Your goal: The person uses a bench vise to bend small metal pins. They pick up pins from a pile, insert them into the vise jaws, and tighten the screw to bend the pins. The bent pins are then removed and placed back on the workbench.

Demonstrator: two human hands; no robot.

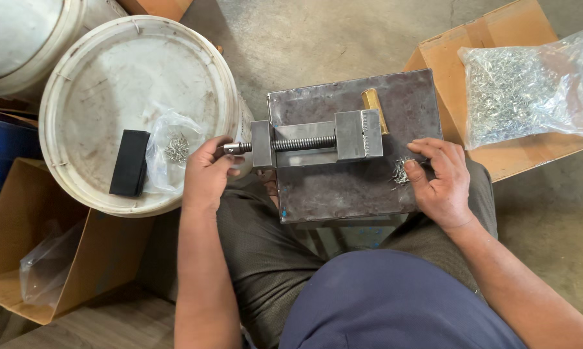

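Head cam looks straight down at someone sitting with a steel plate [343, 187] resting across their lap, so the work sits right between both arms. A small machinist vise [317, 141] lies across the plate's far half, screw end hanging past the left edge. That puts the screw's end [234, 148] right where the left hand [206, 174] can get at it: fingers curled closed around it, thumb on top, looks like a turning grip. The sliding jaw block sits toward the right, with a short brass-coloured rod [374, 110] lying just beyond it near the far right corner of the plate.

The right hand [441, 181] rests near the plate's right edge, fingers loosely bent and mostly open, fingertips touching a little heap of thin metal pins [401, 171]. Can't tell if it has actually pinched one.

Packaging-wise: a big clear plastic bag stuffed with the same shiny pins [530, 84] sits on a brown cardboard box [446, 58] off to the right, within easy reach. On the left a white bucket lid [130, 97] works as a side table, holding a black rectangular block [130, 161] and a smaller clear bag with a few pins [175, 148]. Another open cardboard box [33, 258] with crumpled plastic sits lower left. No labels I can make out
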